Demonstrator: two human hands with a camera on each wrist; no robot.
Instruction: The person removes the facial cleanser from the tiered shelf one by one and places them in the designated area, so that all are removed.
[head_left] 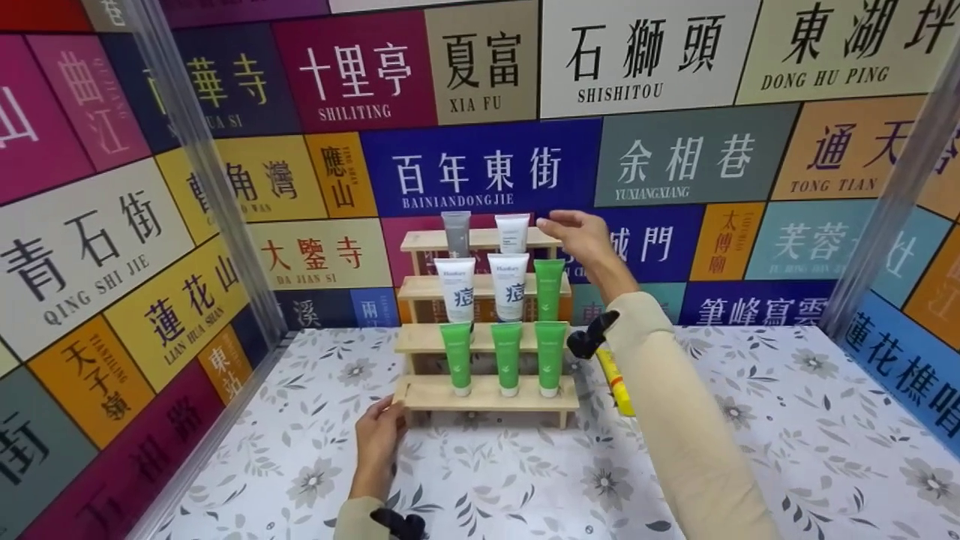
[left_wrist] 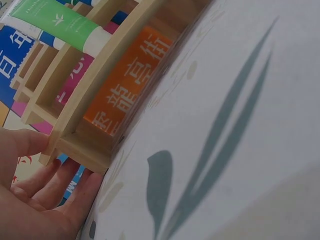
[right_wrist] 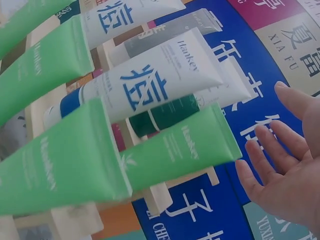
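Observation:
A stepped wooden rack stands on the table with several cosmetic tubes on its tiers. My left hand holds the left end of the lowest tier, thumb above and fingers below in the left wrist view. My right hand is raised at the upper right, near a small white tube, with nothing held. In the right wrist view its fingers are spread, apart from the tubes. Three green tubes stand in front. Behind are two white tubes with blue characters, another green tube and a grey tube.
A yellow tube-like item lies on the table right of the rack, partly hidden by my right arm. The tabletop has a leaf-and-flower print. A panel of coloured street-name signs rises close behind the rack.

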